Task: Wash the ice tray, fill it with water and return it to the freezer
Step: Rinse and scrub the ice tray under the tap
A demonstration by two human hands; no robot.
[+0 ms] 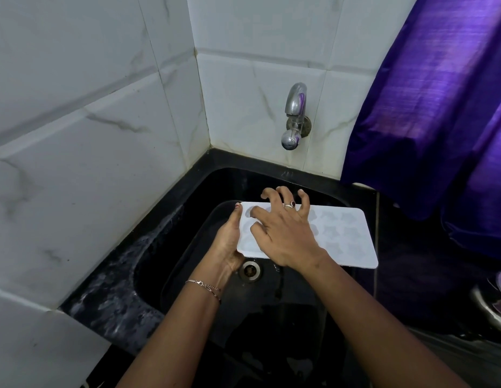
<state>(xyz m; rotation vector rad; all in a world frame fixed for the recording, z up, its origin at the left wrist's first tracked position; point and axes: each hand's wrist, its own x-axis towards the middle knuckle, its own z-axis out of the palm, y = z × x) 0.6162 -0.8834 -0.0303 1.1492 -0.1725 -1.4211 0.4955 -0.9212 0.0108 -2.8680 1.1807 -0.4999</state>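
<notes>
Tray (344, 239) is held flat over the black sink (193, 247), cavities up, roughly above the drain (250, 270). Left hand (229, 242) grips the tray's left short edge: palm under it, thumb tip over the top rim, fingers clamped on the tray. Right hand (285, 233) lies on the tray's left half, fingers (256, 211) spread apart and curled, tips pressing into the cavities; not gripping anything. Ring (291, 204) on a right finger, bracelet (206, 287) on the left wrist. Tap (295, 116) sits on the tiled wall (103, 107) behind the sink, no water stream visible from it. Desk (109, 298) left of the sink looks wet. Purple curtain (439, 93) hangs at right, its lower edge near the tray's far corner. Cannot tell whether the cavities hold water.
</notes>
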